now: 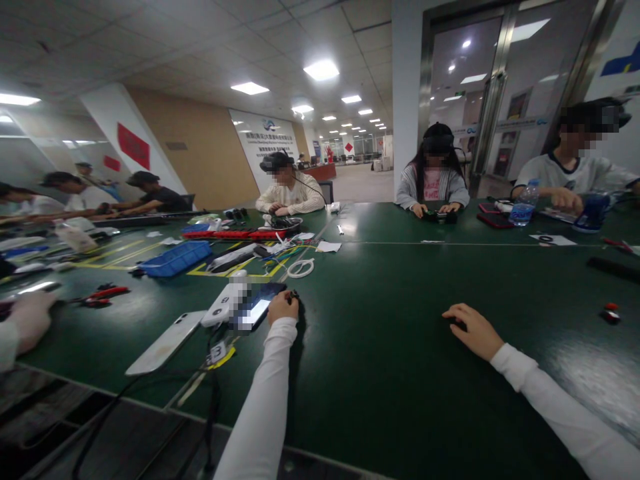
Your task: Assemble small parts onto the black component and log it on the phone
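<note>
My left hand [283, 307] rests on the green table [390, 313] with its fingers curled in a loose fist against a small black object [295, 297], right beside a lit phone [260, 305]. A white device [223, 305] lies to the left of the phone. My right hand [473, 328] lies on the table further right, fingers bent over a small dark thing [457, 325] that I cannot make out. Both arms wear white sleeves.
A silver phone [165, 343] lies face down near the left edge, with cables beside it. A blue tray [175, 258], a white cable coil [301, 268] and red tools [103, 293] lie further back. Several people sit around the table. A small red part [611, 311] lies at right.
</note>
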### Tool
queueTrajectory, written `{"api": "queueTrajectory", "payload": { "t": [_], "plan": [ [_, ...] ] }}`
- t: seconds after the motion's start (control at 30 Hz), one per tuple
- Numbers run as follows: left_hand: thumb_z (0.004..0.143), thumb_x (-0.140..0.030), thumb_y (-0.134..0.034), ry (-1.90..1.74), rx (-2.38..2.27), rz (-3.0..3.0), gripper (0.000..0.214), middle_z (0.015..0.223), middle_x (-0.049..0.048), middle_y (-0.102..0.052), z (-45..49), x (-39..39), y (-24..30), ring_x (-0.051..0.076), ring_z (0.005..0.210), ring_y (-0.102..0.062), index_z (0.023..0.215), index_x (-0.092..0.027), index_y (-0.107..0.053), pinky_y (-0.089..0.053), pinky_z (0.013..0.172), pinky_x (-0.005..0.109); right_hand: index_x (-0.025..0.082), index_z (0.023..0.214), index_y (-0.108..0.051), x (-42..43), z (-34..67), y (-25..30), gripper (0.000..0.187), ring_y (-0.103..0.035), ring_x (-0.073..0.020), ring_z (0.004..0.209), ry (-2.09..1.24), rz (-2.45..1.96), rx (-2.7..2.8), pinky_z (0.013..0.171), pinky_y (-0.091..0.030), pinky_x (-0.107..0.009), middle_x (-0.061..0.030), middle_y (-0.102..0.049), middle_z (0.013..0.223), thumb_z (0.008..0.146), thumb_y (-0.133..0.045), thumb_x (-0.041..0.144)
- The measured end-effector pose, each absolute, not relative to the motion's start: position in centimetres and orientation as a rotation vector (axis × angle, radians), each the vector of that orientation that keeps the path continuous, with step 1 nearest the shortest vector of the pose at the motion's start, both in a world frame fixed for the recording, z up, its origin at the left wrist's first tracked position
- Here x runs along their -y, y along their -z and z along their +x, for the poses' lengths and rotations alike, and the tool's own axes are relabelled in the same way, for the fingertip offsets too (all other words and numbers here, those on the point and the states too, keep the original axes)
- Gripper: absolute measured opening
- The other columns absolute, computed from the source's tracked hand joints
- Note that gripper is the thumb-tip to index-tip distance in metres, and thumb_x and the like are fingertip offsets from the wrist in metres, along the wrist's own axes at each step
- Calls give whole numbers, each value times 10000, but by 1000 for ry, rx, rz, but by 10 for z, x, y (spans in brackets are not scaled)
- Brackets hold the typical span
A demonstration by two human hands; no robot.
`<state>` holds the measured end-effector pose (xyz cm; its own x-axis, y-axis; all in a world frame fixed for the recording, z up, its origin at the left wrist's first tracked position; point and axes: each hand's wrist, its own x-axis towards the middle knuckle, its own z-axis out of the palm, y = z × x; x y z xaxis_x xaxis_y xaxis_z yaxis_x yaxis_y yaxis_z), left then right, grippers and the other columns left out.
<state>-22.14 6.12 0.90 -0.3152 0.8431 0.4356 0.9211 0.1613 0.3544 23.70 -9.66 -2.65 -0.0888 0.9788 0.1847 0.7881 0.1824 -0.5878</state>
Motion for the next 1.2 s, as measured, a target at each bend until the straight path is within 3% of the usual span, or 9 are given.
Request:
{"api": "queueTrajectory", "payload": {
  "t": [0.4, 0.63, 1.03, 1.2],
  "plan": [
    [682, -240, -481, 922, 2230, -1817, 231, 874, 78, -608, -220, -64, -4, 198, 853, -547, 878, -158, -573, -407, 772, 302, 257, 1001, -542, 98, 233, 20, 281, -516, -207, 937, -489, -1662, 1903, 808, -427, -367, -28, -497, 1060, 733, -471, 210],
    [685, -208, -488, 904, 2030, -2125, 203, 886, 68, -591, -159, -59, -6, 180, 849, -532, 863, -153, -570, -398, 785, 292, 230, 1028, -522, 97, 224, 11, 294, -499, -204, 949, -425, -1673, 1925, 830, -392, -359, -39, -499, 1052, 748, -439, 196],
    [682, -151, -521, 1023, 1358, -2863, 152, 873, 50, -559, 35, 5, -3, 178, 906, -482, 823, -188, -562, -357, 843, 345, 237, 1271, -241, 100, 213, -5, 685, -516, -179, 816, -459, -1646, 1905, 791, -370, -367, -78, -430, 1182, 679, -573, 325],
    [678, -131, -506, 997, 1211, -3079, 179, 901, 46, -541, 70, 33, -2, 171, 892, -477, 843, -185, -547, -370, 815, 335, 217, 1258, -277, 95, 215, -3, 737, -480, -225, 957, -464, -1626, 1907, 829, -332, -384, -94, -442, 1188, 616, -629, 304]
  ]
}}
